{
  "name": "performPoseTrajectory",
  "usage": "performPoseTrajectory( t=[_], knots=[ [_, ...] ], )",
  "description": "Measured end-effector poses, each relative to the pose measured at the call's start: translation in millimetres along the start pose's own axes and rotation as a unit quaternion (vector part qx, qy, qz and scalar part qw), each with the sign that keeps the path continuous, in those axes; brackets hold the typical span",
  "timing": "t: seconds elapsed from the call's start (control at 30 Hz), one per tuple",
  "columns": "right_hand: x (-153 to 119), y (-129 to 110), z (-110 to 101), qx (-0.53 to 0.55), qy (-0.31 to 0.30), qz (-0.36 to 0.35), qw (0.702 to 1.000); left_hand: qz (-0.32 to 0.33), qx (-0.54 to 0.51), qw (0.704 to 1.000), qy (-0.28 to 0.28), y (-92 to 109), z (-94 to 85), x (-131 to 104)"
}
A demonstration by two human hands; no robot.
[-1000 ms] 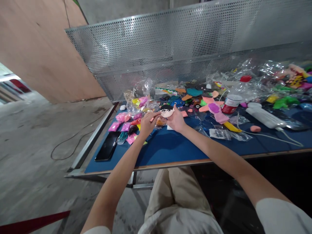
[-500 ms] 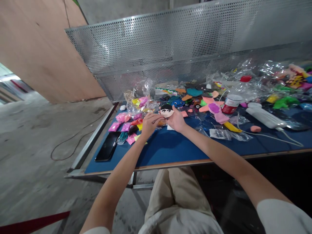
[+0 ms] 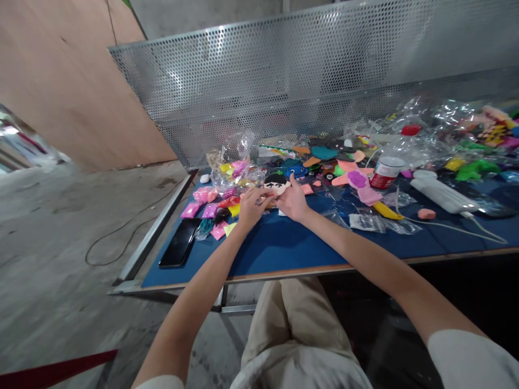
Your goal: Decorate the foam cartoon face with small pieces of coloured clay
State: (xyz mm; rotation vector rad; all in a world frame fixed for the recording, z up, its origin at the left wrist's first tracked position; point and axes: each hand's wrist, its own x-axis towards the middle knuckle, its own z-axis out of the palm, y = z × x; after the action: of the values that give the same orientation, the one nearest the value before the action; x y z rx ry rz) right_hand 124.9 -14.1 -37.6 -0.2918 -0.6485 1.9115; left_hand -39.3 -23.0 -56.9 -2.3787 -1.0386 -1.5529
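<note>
A clay face (image 3: 276, 185) with black hair, thick black eyebrows and pale skin is held up over the blue table. My right hand (image 3: 294, 201) supports it from the right and below, thumb pointing up beside its edge. At its lower left, my left hand (image 3: 254, 206) has thumb and fingertips pinched together against the face's lower part. Whatever lies between those fingertips is too small to make out. Just left of my left hand are several small packets of coloured clay (image 3: 210, 210). Behind the face sits a blue clay figure (image 3: 295, 170) with eyes.
A black phone (image 3: 179, 243) lies at the table's (image 3: 279, 254) left front. To the right are a red-and-white tub (image 3: 386, 172), pink clay pieces (image 3: 359, 181), a white device (image 3: 441, 194) with a cable, and a clear bottle with red cap (image 3: 411, 131). A perforated metal panel (image 3: 259, 81) stands behind.
My left hand has shifted slightly right and up, its fingertips now over the lower part of the face. The face is tilted a little differently; my right hand stays nearly in place.
</note>
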Motion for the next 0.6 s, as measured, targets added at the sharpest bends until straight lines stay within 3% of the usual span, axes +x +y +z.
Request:
performPoseTrajectory(
  t=[0.23, 0.4, 0.6],
  knots=[
    [-2.9, -0.2, 3.5, 0.012, 0.014, -0.001, 1.000, -0.026, 0.026, 0.999, 0.003, 0.2, -3.9, -0.2],
    [-5.2, -1.1, 8.1, 0.015, 0.004, 0.001, 1.000, 0.019, 0.032, 0.999, 0.002, -0.8, -2.6, -0.1],
    [-5.1, 0.4, 8.9, 0.018, 0.011, 0.005, 1.000, 0.005, 0.104, 0.994, 0.028, -2.4, 0.0, 0.3]
  ],
)
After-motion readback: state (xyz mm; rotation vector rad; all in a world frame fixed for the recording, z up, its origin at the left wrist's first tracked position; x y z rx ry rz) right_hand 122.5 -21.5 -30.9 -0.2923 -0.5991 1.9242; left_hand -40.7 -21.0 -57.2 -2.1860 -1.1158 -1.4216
